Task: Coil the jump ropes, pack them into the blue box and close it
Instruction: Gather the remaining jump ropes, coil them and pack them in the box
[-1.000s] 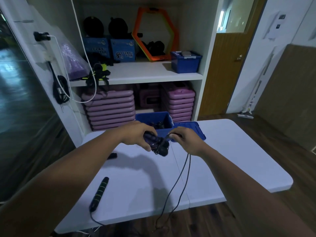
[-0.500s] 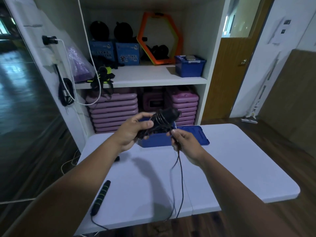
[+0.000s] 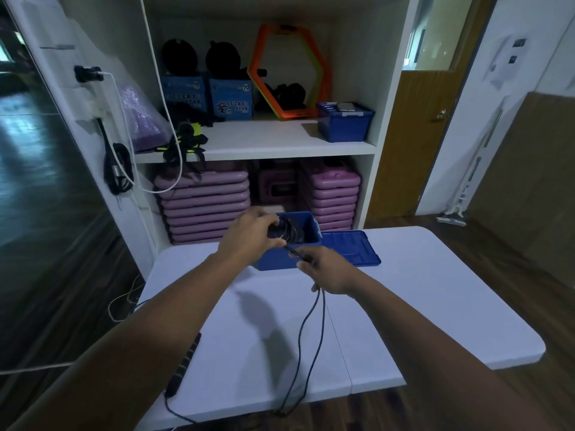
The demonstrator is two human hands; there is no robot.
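far left on the white folding table (image 3: 435,306), near the front edge, a second jump rope handle (image 3: 183,365) lies loose, black with pale bands, its cord trailing off the table edge, untouched for now. moving right, the left hand (image 3: 249,237) is clenched round a bundle of black coiled rope (image 3: 284,231), holding it just above the near-left rim of the open blue box (image 3: 280,262). the box sits at the far side of the table, and whether anything is already packed inside is hard to tell behind that bundle. right again, the right hand (image 3: 323,272) is pinching the free cord (image 3: 306,337) close to the bundle, and the rest of it drops in two strands down across the table and over the near edge. beside the box on its right, touching it, the blue lid (image 3: 351,247) lies flat and open.

so this looks like mid-coil on one rope, with plenty of tail left. the next move, by my reading, calls for the right hand to feed more cord up and lay another loop onto the bundle, keeping tension so the turns don't spring loose before it goes into the box. the other rope and the lid come later.
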